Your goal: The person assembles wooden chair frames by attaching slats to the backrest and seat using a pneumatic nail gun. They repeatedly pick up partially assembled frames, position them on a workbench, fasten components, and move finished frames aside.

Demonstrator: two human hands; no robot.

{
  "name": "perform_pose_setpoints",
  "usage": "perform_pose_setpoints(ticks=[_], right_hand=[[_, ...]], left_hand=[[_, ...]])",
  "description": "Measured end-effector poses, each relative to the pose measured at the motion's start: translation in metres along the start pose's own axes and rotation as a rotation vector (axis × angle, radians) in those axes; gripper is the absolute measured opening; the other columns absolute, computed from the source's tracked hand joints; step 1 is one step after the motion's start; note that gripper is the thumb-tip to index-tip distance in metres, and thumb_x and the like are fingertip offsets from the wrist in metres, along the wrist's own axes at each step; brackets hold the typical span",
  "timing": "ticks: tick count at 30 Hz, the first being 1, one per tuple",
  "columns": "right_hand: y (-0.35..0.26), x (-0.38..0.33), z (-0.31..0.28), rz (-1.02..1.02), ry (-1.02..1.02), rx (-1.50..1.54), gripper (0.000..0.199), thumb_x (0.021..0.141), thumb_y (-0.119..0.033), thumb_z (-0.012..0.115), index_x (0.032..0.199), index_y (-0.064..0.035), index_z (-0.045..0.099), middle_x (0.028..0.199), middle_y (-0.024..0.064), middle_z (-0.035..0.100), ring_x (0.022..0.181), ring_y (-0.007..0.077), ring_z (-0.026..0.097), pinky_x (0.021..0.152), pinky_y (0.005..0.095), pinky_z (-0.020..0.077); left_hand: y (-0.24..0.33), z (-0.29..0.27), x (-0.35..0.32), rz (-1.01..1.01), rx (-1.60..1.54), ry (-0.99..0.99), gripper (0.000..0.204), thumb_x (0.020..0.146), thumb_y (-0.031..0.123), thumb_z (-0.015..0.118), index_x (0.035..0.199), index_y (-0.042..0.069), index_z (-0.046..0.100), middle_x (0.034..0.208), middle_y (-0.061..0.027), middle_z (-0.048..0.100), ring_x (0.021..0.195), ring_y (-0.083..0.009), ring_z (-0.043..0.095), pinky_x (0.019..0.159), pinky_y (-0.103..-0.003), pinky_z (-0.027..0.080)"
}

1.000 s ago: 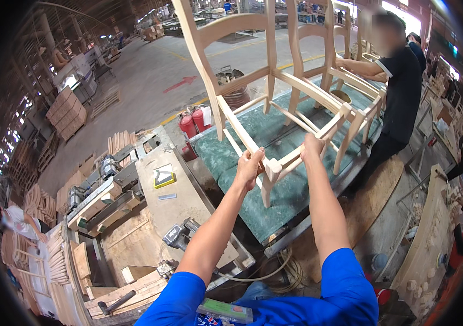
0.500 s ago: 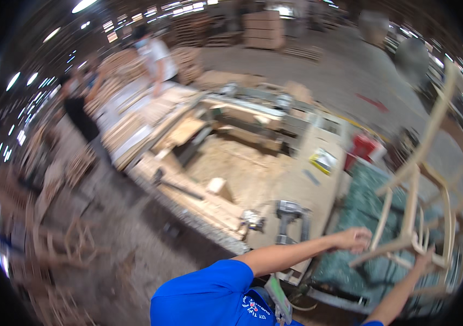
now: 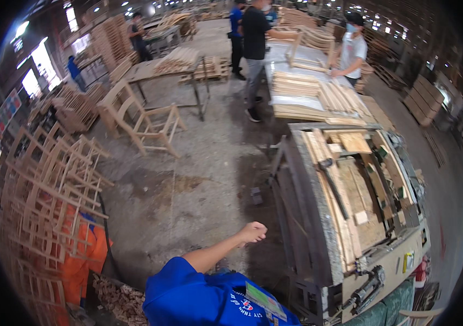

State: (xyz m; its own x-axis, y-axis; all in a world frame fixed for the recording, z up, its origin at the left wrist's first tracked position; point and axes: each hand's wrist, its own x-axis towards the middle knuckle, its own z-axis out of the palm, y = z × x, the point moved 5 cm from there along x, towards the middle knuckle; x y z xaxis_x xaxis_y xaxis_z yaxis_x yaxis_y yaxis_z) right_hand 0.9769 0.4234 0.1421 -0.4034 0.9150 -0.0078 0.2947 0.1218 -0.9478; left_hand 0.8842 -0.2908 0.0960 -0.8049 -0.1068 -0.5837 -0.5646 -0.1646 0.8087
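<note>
My left hand (image 3: pixel 253 232) hangs in the air over the concrete floor, its fingers curled in a loose fist with nothing seen in them. Right of it stands a workbench with a grey rim (image 3: pixel 326 217). On its near end lies a power drill (image 3: pixel 370 287). A black-headed hammer (image 3: pixel 333 185) rests along the bench's wooden strip. Part of a pale wooden chair frame (image 3: pixel 421 315) shows at the lower right edge. My right hand is out of view.
Several bare wooden chair frames (image 3: pixel 52 201) are stacked at the left beside an orange cloth (image 3: pixel 87 244). A single wooden chair (image 3: pixel 150 122) stands on the floor ahead. Other people work around a table of wooden slats (image 3: pixel 296 84) at the far right.
The view has swung left toward the aisle. My left hand has come away from the chair frame on the green-covered surface, and my right hand has left the view.
</note>
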Motion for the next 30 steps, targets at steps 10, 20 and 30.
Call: perform_pose_setpoints(ticks=[10,20,30], right_hand=[[-0.129,-0.371,0.390,-0.058,-1.200,0.057,0.020,0.105,-0.028,0.059,0.118,-0.0133,0.060,0.084,0.0006,0.060,0.060,0.0072,0.053,0.048,0.0229,0.0437],[0.039,-0.709,0.525,-0.827,-2.200,-1.158,0.026,0.094,-0.028,0.066,0.104,-0.0050,0.073,0.082,0.0087,0.071,0.063,0.0224,0.069,0.056,0.0397,0.0561],[0.005,-0.900,0.684,0.144,-1.695,-1.020,0.021,0.096,-0.020,0.059,0.109,-0.0041,0.066,0.084,0.0148,0.069,0.066,0.0280,0.069,0.056,0.0446,0.0561]], left_hand=[[-0.110,-0.296,-0.157,-0.216,-0.465,0.611,0.030,0.097,0.030,0.071,0.112,0.006,0.063,0.086,-0.0043,0.069,0.067,-0.0159,0.065,0.056,-0.030,0.051],[-0.169,-0.423,-0.167,-0.245,-0.954,0.768,0.027,0.098,0.025,0.064,0.117,0.007,0.060,0.096,-0.0146,0.068,0.081,-0.0304,0.069,0.069,-0.045,0.060],[-0.120,-0.647,-0.135,-0.349,-0.695,0.816,0.026,0.097,0.025,0.066,0.112,0.005,0.061,0.085,-0.0132,0.068,0.066,-0.0289,0.069,0.054,-0.043,0.058]])
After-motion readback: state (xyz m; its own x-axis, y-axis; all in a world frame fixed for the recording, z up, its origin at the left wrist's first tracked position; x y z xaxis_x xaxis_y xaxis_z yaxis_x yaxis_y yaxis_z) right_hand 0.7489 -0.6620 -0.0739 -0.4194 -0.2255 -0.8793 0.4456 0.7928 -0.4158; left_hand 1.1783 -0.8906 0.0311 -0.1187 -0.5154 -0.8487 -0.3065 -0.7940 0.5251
